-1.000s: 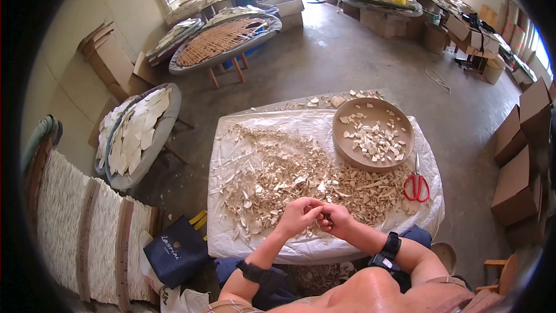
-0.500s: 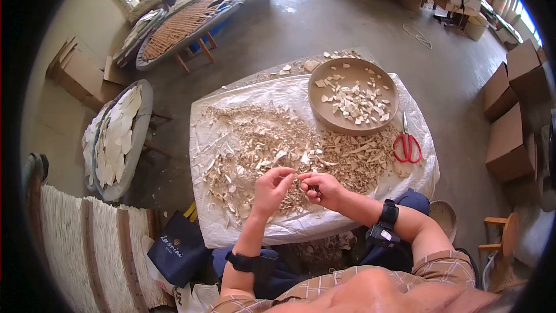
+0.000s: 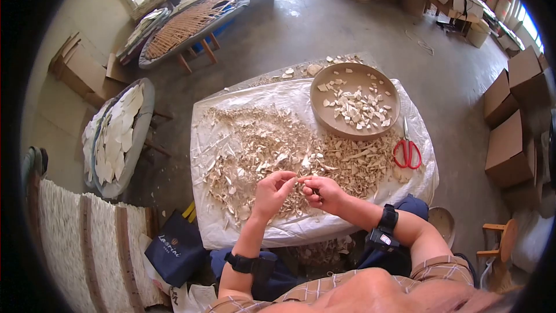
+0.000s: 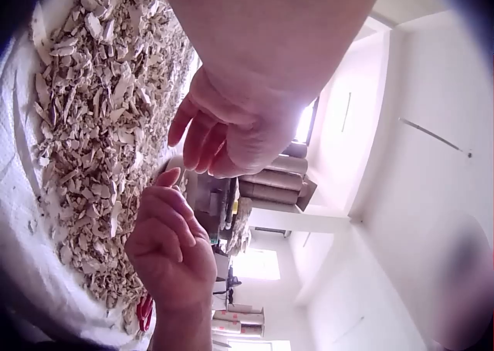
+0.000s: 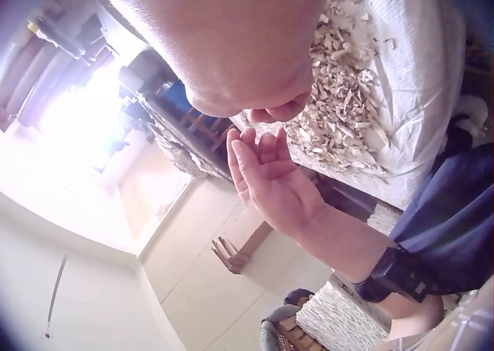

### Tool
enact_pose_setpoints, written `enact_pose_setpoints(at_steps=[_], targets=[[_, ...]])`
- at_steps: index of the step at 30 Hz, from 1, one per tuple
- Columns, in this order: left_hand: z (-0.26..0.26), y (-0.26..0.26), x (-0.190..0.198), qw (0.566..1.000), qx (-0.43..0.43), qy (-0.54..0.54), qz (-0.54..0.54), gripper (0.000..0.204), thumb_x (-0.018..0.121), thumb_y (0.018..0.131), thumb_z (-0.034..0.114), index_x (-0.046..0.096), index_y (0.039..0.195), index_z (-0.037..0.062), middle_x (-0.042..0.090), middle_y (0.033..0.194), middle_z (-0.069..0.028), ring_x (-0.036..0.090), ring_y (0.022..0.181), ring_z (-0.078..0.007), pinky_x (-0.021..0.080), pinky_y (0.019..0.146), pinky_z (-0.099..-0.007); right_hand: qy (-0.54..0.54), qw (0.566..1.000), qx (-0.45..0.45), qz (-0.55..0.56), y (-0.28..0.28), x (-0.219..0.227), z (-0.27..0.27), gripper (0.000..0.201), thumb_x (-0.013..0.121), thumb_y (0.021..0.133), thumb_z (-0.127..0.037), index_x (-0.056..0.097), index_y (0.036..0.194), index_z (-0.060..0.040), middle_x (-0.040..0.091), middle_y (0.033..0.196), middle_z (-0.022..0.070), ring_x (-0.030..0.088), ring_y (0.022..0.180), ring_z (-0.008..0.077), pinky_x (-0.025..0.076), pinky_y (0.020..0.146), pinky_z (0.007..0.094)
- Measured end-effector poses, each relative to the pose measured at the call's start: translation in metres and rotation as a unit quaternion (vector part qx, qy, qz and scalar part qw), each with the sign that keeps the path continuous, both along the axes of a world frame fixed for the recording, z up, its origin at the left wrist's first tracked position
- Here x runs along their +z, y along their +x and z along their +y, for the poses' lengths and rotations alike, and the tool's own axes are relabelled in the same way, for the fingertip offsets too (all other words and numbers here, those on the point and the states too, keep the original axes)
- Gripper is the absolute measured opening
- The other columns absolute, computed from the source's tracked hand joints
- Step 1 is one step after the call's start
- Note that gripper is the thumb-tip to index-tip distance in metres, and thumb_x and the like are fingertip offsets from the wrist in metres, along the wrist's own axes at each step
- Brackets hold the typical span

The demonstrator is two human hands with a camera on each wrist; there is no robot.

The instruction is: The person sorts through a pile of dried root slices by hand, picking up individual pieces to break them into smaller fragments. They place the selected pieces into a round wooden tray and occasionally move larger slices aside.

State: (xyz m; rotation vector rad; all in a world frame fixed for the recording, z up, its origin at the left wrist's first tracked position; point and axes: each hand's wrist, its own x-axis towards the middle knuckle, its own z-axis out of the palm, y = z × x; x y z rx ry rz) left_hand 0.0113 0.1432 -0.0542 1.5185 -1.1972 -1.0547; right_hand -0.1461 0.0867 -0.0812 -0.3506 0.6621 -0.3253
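My left hand point(image 3: 273, 195) is over the front of a spread of pale, dry chips point(image 3: 260, 145), its thumb and index fingertips close together. Facing it, my right hand point(image 3: 325, 193) has curled fingers, with a small dark thing point(image 3: 315, 191) showing among them; its kind I cannot tell. The fingertips of both hands nearly meet. In the left wrist view the right hand point(image 4: 171, 247) is seen with bent fingers above the chips. The right wrist view shows the left hand point(image 5: 274, 185) with its thumb beside slightly bent fingers, and no piece visible there.
A round shallow tray point(image 3: 353, 134) with larger pale pieces stands at the table's back right. Red-handled scissors point(image 3: 407, 139) lie beside it on the white sheet point(image 3: 231, 233). A dark blue bag point(image 3: 175, 248) stands at left, a wooden stool point(image 3: 507, 237) at right, near cardboard boxes point(image 3: 505, 150).
The head view has tilted down since a second ago. The hands, which overlapped at the fingers then, have drawn slightly apart. Over the last half second they barely move.
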Motion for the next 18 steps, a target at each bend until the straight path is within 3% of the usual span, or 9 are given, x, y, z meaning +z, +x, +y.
enact_pose_setpoints(at_steps=[8, 10, 18], targets=[[0.0005, -0.0059, 0.0079, 1.000, -0.001, 0.003, -0.008, 0.015, 0.058, 0.079, 0.010, 0.060, 0.090, -0.0005, 0.061, 0.071, -0.0039, 0.056, 0.064, -0.0073, 0.044, 0.055, -0.0208, 0.008, 1.000, 0.004, -0.002, 0.0004, 0.0011, 0.0012, 0.018, 0.036, 0.088, -0.014, 0.044, 0.102, -0.0054, 0.042, 0.061, -0.0006, 0.032, 0.045, 0.0076, 0.027, 0.038, 0.0207], [0.0003, -0.0051, 0.0065, 1.000, -0.008, 0.005, -0.010, 0.017, 0.056, 0.080, 0.010, 0.059, 0.093, -0.0014, 0.059, 0.070, -0.0012, 0.053, 0.062, -0.0041, 0.041, 0.051, -0.0177, 0.009, 1.000, 0.005, -0.001, 0.0003, 0.0011, 0.0013, 0.017, 0.037, 0.088, -0.014, 0.044, 0.101, -0.0057, 0.042, 0.062, -0.0005, 0.032, 0.045, 0.0077, 0.027, 0.038, 0.0209], [0.0008, -0.0062, 0.0051, 1.000, -0.012, 0.003, -0.020, 0.018, 0.056, 0.081, 0.010, 0.059, 0.093, -0.0017, 0.060, 0.072, -0.0026, 0.054, 0.064, -0.0056, 0.042, 0.054, -0.0184, -0.004, 1.000, -0.002, 0.011, -0.0006, 0.0010, 0.0013, 0.022, 0.037, 0.083, -0.006, 0.044, 0.104, -0.0025, 0.045, 0.064, 0.0007, 0.036, 0.045, 0.0071, 0.028, 0.038, 0.0206]])
